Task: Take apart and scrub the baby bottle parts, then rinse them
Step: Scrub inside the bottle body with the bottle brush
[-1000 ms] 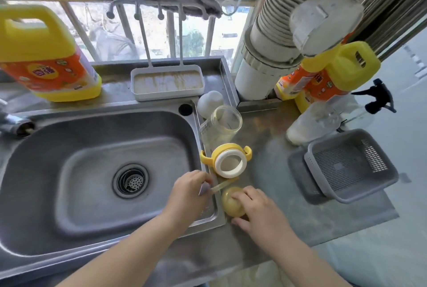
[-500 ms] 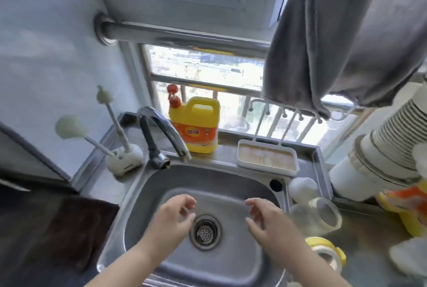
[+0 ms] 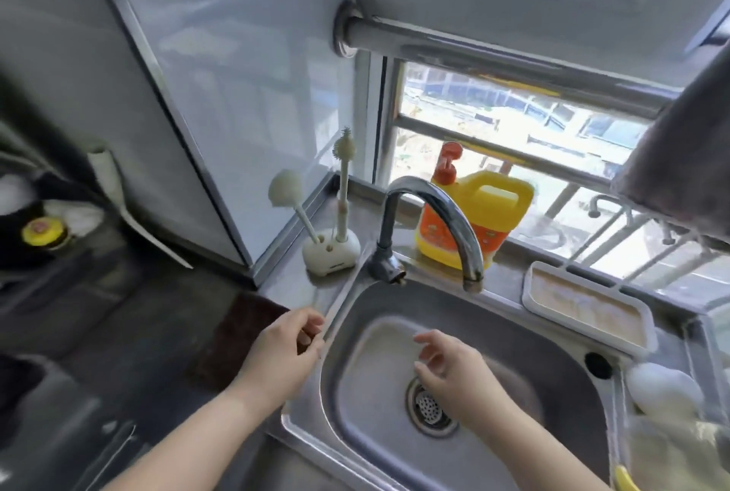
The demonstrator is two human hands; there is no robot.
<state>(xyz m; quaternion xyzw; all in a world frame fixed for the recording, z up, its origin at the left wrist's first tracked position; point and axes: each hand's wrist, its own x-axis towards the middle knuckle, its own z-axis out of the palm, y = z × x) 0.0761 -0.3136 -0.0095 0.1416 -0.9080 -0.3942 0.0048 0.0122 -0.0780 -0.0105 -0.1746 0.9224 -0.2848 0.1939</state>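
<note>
While both hands hover empty with fingers loosely curled, the left hand (image 3: 282,352) over the sink's (image 3: 553,364) left rim and the right hand (image 3: 454,368) above the drain (image 3: 430,407), a curved faucet (image 3: 434,222) arches between them and two bottle brushes (image 3: 335,194) standing in a white holder (image 3: 332,253); yellow detergent jug (image 3: 478,222) behind, white bottle cap (image 3: 663,388) at right.
</note>
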